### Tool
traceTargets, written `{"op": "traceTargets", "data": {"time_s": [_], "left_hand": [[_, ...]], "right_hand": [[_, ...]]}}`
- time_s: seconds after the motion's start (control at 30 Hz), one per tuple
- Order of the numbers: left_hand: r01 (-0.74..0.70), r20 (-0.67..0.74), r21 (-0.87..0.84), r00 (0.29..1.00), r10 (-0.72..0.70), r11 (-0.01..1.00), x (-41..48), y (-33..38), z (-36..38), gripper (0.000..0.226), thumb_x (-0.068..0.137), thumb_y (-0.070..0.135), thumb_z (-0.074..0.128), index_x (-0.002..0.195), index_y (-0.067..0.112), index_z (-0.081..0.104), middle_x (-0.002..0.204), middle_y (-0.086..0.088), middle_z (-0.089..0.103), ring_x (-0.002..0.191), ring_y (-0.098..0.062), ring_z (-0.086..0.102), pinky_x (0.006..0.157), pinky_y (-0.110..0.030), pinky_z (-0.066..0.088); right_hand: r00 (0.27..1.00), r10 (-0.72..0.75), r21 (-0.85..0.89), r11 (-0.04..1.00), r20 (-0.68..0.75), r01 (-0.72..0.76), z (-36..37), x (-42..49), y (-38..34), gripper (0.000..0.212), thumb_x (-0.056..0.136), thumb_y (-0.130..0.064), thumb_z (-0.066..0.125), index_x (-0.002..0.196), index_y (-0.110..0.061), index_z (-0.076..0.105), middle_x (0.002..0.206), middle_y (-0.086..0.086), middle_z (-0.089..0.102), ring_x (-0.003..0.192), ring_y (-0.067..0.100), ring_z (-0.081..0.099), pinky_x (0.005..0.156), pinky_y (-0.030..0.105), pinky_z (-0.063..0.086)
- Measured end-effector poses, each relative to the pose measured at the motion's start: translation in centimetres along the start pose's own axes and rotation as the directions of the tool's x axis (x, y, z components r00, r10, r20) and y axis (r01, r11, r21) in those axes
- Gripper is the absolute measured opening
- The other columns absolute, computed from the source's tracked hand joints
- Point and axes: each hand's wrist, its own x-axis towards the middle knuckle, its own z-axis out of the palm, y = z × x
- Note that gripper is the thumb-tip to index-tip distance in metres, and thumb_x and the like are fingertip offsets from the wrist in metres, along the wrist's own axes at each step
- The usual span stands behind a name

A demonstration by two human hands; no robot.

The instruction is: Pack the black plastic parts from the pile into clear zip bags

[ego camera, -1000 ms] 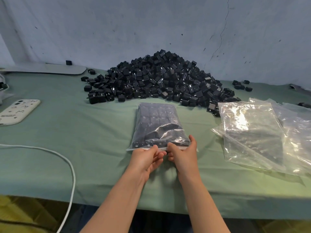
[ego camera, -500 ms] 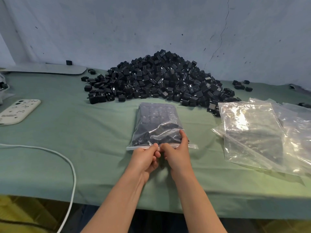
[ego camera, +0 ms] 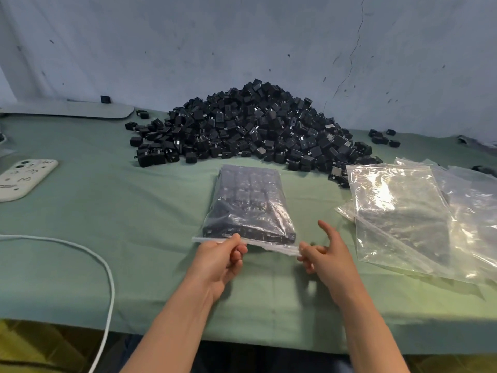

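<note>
Well, the filled bag (ego camera: 248, 205) lay flat on the green table (ego camera: 113, 211), about midway between its left and right edges, its zip end turned toward the near edge and its closed end just short of the pile (ego camera: 251, 127). Black parts sat packed inside it in rows (the plastic glared too much to count them). The left hand (ego camera: 219, 261) pinched the zip strip near its left end, thumb on top and fingers curled beneath. The right hand (ego camera: 326, 255) was at the strip's right corner; its thumb and lower fingers seemed to touch the plastic there, while the index finger stuck up and away, so the hand looked half spread rather than clamped, and I could not tell whether it truly gripped.

The pile rose against the wall at the table's far edge, with a few strays scattered toward the far right corner. Empty bags (ego camera: 419, 214) lay overlapping by the right edge, well apart from the filled one. Near the left edge rested a white phone (ego camera: 25, 177), face down, and a white cable (ego camera: 106, 278) curved off the near edge beside it.
</note>
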Motion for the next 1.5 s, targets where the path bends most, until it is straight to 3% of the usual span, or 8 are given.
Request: {"op": "traceTargets", "data": {"time_s": [0.17,0.3,0.4,0.57,0.67,0.97,1.27,1.5], "left_hand": [[-0.06,0.235,0.527,0.969,-0.077,0.848,-1.8,1.6,-2.5,0.039,0.096,0.029,0.05,0.069,0.003,0.062,0.048,-0.005,0.06,0.034,-0.004,0.047,0.036,-0.013,0.038],[-0.441,0.079,0.629,0.855,0.512,0.64,1.3,4.8,-2.9,0.032,0.093,0.034,0.054,0.075,0.01,0.065,0.066,-0.002,0.069,0.057,-0.011,0.063,0.059,-0.025,0.052],[-0.266,-0.046,0.847,0.825,0.563,0.46,6.2,6.4,-2.3,0.043,0.092,0.048,0.05,0.118,0.015,0.059,0.119,-0.006,0.06,0.107,-0.024,0.058,0.093,-0.037,0.045],[-0.04,-0.137,0.889,0.927,0.349,0.456,12.3,6.7,-0.4,0.087,0.082,0.072,0.044,0.133,0.002,0.044,0.129,-0.018,0.055,0.117,-0.031,0.053,0.097,-0.035,0.041],[-0.001,-0.158,0.742,0.972,0.176,0.67,13.7,8.9,0.1,0.08,0.072,0.072,0.058,0.111,0.002,0.064,0.115,-0.018,0.064,0.103,-0.032,0.061,0.094,-0.037,0.047],[-0.552,0.319,0.423,0.833,0.452,0.719,11.6,9.2,15.0,0.058,0.062,0.069,0.067,0.09,0.019,0.065,0.071,0.016,0.07,0.066,0.0,0.067,0.057,-0.018,0.051],[-0.501,0.616,0.46,0.775,0.143,0.733,14.1,-1.2,30.9,0.036,0.089,0.038,0.062,0.114,0.013,0.058,0.096,0.005,0.058,0.086,-0.011,0.057,0.069,-0.02,0.044],[-0.492,0.571,0.527,0.809,0.14,0.693,16.1,-1.8,27.9,0.044,0.09,0.035,0.061,0.126,0.014,0.049,0.121,0.0,0.056,0.105,-0.014,0.056,0.083,-0.027,0.05]], "right_hand": [[0.999,-0.01,-0.239,0.971,-0.033,0.002,-1.1,1.6,0.0,0.033,0.095,-0.006,0.048,0.127,-0.011,0.054,0.065,0.007,0.065,0.053,0.017,0.062,0.068,0.04,0.058],[0.994,-0.087,-0.427,0.903,-0.067,0.051,1.2,4.8,-2.2,0.038,0.096,-0.039,0.049,0.115,-0.009,0.063,0.093,0.007,0.072,0.084,0.022,0.066,0.085,0.038,0.052],[1.0,-0.007,-0.577,0.816,0.019,0.016,3.5,7.9,-4.1,0.056,0.095,-0.055,0.04,0.116,-0.008,0.061,0.111,0.011,0.066,0.101,0.025,0.059,0.081,0.03,0.041],[0.988,0.139,-0.564,0.823,0.072,-0.075,5.4,11.2,-5.1,0.071,0.088,-0.069,0.04,0.103,-0.002,0.059,0.103,0.013,0.061,0.099,0.028,0.058,0.075,0.029,0.04],[0.976,0.177,-0.368,0.922,0.125,-0.12,5.8,11.8,-5.2,0.06,0.083,-0.068,0.049,0.095,-0.009,0.059,0.101,0.007,0.062,0.091,0.022,0.059,0.063,0.026,0.04],[0.95,-0.174,-0.079,0.984,-0.261,0.159,-4.6,11.4,-8.0,0.023,0.092,-0.048,0.051,0.085,-0.027,0.056,0.071,-0.013,0.062,0.062,0.0,0.058,0.051,0.014,0.039],[0.674,0.045,-0.242,0.914,-0.737,-0.326,-18.8,11.9,-2.7,0.055,0.097,-0.045,0.043,0.127,0.0,0.048,0.123,0.024,0.058,0.113,0.041,0.052,0.089,0.041,0.041],[0.519,-0.171,-0.327,0.918,-0.837,-0.226,-17.0,11.7,-0.9,0.061,0.095,-0.03,0.054,0.145,-0.003,0.032,0.149,0.022,0.031,0.135,0.04,0.026,0.112,0.045,0.021]]}}
